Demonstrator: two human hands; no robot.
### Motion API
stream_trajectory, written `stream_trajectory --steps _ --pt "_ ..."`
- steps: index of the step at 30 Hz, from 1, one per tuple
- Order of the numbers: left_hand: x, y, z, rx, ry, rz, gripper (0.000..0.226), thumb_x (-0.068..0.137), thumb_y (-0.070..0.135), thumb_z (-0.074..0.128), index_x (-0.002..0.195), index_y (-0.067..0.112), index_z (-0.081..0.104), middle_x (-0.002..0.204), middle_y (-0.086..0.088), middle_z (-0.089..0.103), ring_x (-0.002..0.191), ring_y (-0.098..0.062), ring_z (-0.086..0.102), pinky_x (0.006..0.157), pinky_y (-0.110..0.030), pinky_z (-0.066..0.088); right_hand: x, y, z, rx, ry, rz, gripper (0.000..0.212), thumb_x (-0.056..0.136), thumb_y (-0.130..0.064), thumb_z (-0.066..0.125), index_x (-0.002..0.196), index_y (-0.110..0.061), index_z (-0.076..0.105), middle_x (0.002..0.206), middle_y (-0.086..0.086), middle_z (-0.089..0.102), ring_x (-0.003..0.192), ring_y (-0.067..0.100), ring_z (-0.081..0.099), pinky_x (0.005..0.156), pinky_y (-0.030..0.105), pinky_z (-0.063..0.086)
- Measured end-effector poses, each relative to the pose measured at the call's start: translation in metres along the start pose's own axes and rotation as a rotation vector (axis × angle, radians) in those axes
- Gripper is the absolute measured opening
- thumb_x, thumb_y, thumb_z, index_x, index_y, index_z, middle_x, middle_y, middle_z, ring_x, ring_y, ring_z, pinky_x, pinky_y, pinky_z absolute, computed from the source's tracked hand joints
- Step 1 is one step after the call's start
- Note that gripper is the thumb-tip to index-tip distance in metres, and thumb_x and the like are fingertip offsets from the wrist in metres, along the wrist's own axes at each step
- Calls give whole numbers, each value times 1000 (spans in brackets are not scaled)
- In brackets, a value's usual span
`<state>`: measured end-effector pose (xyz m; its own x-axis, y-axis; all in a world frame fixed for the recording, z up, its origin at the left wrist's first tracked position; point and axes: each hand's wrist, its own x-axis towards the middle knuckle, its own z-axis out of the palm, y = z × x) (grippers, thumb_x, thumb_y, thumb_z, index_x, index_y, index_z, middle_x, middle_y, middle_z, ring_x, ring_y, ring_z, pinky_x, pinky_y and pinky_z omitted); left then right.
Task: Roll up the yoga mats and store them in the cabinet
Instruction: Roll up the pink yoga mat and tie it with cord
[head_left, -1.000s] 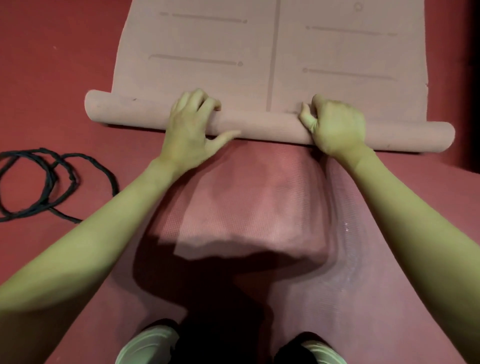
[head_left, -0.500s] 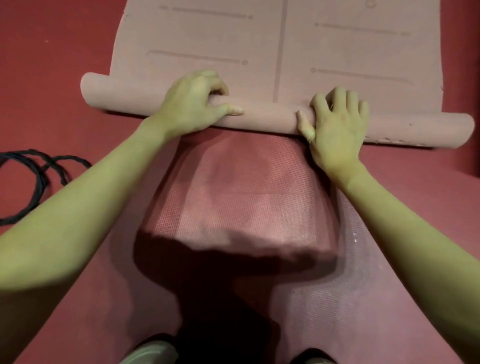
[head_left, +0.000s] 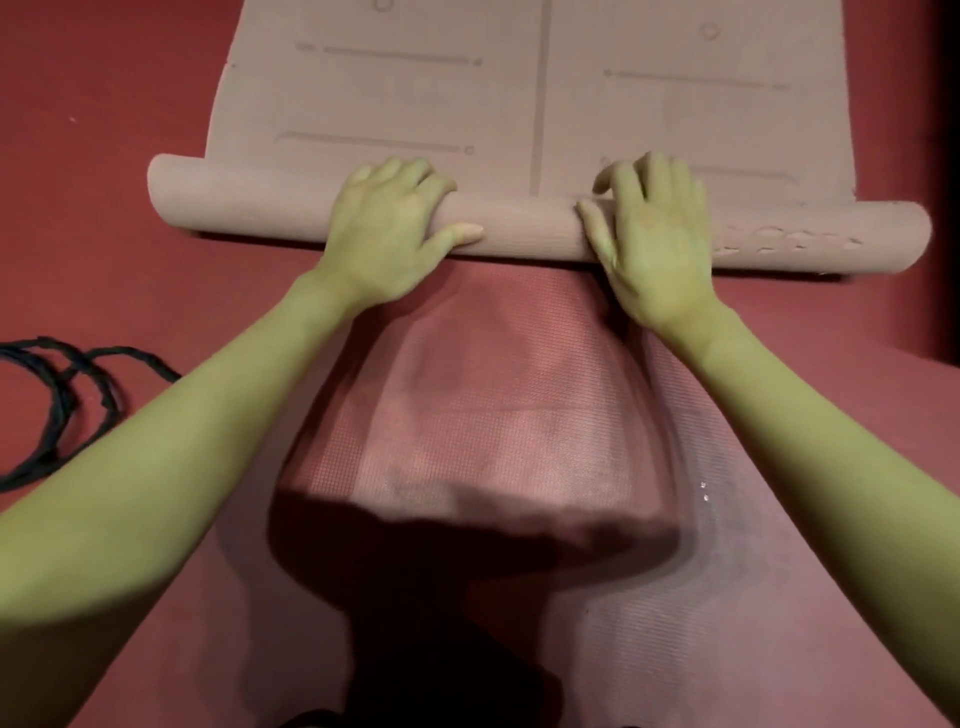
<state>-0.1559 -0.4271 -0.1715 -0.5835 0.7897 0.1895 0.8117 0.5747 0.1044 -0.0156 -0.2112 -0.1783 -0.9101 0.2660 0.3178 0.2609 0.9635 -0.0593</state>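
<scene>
Hands: left, right, fingers apparently flat, pressing ribbed foam mat roll; woven floor mat beneath.

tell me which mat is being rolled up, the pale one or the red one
The pale mat: both hands rest on its rolled end, while the red mat lies flat beneath.

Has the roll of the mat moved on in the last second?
Yes. The roll has advanced away from the person: it now covers the line marks that lay just beyond it on the flat mat.
</scene>
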Motion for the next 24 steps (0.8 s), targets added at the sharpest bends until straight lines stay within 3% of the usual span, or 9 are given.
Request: stream_trajectory --steps 3,8,12,19,24 --pt "10 0 -4 -1 -60 -35 72 87 66 28 116 9 61 115 -14 62 110 -34 54 91 -41 38 -16 -5 2 -96 -87 -38 71 93 -67 36 126 -6 51 115 22 53 98 38 50 86 46 35" --pt "27 5 -13 -18 -170 -110 54 96 56 39 115 11 62 117 -19 63 111 -38 56 87 -43 41 13 4 -9 -133 -214 -143 80 89 -71 28 115 0 55 104 28 60 89 42 56 79 47 40" --pt "22 13 -25 -29 -256 -139 55 96 58 36 119 14 61 120 -21 62 114 -39 55 89 -43 41 10 5 -21 -135 -314 -170 92 80 -76 11 119 -4 53 110 24 60 98 42 55 84 47 38" --pt "-67 43 -42 -104 -285 -117 52 95 59 35 100 15 61 106 -16 67 103 -36 59 82 -41 41 -67 -18 -54 -5 -414 -184 86 79 -78 15 110 -10 56 102 15 63 93 36 57 81 42 39" --pt "-127 65 -59 -182 -356 -49 66 87 67 19 94 16 60 97 -6 67 97 -31 60 77 -38 43 -122 -35 -79 75 -494 -193 77 81 -78 20 106 -14 56 97 9 64 91 33 59 80 40 41"
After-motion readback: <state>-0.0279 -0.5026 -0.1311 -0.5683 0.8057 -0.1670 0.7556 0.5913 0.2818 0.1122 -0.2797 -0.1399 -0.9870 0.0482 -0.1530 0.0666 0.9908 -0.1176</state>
